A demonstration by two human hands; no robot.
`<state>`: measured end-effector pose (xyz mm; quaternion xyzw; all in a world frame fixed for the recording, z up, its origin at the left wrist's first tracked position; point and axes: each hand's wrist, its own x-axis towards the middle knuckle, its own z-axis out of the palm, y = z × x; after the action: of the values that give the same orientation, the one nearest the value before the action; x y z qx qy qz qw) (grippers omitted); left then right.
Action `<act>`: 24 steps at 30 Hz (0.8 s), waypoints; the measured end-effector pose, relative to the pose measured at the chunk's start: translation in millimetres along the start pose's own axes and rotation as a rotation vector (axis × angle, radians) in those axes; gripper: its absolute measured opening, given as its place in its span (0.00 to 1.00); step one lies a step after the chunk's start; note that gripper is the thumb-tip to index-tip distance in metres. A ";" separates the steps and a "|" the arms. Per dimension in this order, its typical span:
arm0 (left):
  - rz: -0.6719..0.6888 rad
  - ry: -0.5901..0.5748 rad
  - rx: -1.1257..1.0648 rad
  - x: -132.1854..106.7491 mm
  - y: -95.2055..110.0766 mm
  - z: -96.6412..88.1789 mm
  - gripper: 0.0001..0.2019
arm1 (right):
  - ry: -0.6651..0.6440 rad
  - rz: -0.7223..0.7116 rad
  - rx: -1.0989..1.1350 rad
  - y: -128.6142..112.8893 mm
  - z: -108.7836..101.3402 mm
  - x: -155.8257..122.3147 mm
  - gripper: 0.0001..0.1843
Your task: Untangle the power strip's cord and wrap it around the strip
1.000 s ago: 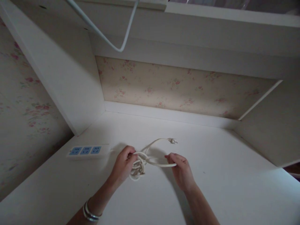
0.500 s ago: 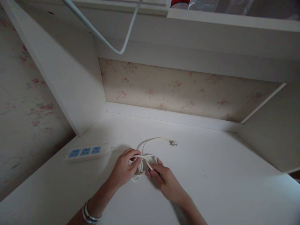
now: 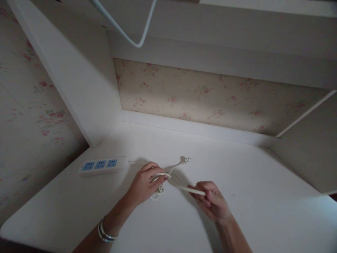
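Note:
A white power strip [image 3: 102, 166] with three blue socket panels lies on the left of the desk. Its white cord [image 3: 181, 186] runs to my hands. My left hand [image 3: 146, 184] pinches several gathered loops of the cord, and a small tangle hangs below its fingers. Off to the right, my right hand [image 3: 212, 200] is closed on another stretch of cord, drawn out taut from the left hand. Beyond both hands, the plug [image 3: 186, 160] rests on the desk, prongs toward the right.
The white desk [image 3: 163, 225] has a raised strip along its back edge, against floral wallpaper [image 3: 184, 95]. A white side panel [image 3: 79, 77] stands at left, with another at right. Overhead, a white bent rod or cable [image 3: 139, 44] hangs beneath the shelf.
My right hand has moved right, away from the left, pulling a length of cord out. The plug has shifted left, closer to the hands. The view has tilted down slightly.

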<state>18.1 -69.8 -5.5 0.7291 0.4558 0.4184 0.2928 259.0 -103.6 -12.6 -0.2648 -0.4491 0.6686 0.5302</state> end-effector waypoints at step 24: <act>-0.239 0.146 -0.091 3.5 -10.4 4.9 0.17 | 0.281 -0.597 -1.167 1.1 1.5 9.8 0.09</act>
<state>18.8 -62.5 -15.1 0.6233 0.5398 0.4526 0.3396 254.4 -94.8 -11.7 -0.4569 -0.7177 0.1000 0.5158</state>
